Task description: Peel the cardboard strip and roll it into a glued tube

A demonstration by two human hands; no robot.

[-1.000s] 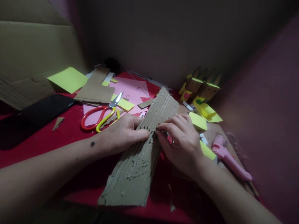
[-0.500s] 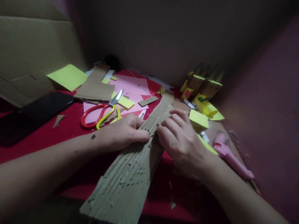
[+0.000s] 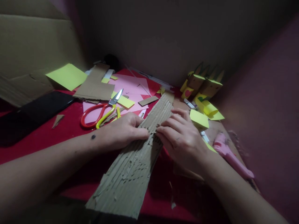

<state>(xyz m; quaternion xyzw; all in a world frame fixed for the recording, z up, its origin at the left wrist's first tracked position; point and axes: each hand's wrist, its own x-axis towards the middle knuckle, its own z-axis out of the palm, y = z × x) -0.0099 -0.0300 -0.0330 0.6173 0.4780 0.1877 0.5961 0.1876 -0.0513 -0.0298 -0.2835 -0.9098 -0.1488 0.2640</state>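
Observation:
A long strip of corrugated cardboard (image 3: 130,177) slants from the near edge toward the middle of the table, its ridges bared and its surface torn in places. My left hand (image 3: 128,129) grips the strip's left edge, thumb on top and fingers hidden underneath. On the right side, my right hand (image 3: 179,133) pinches at a ragged torn spot near the strip's middle, fingertips close to my left thumb. Whether a loose scrap sits between those fingertips is too small to tell. Scissors (image 3: 102,113) with red and yellow handles lie open beyond my left hand.
A black phone-like slab (image 3: 46,107) lies at left, near yellow paper (image 3: 67,77) and a cardboard piece (image 3: 95,90). Pink paper (image 3: 130,84) lies behind. At right are a pink glue gun (image 3: 231,155), a yellow-topped box (image 3: 199,119) and small cardboard figures (image 3: 203,85).
The near end of the cardboard strip has lifted slightly and shifted right. My right hand's fingers have moved slightly left along the torn spot; my left hand stays nearly in place.

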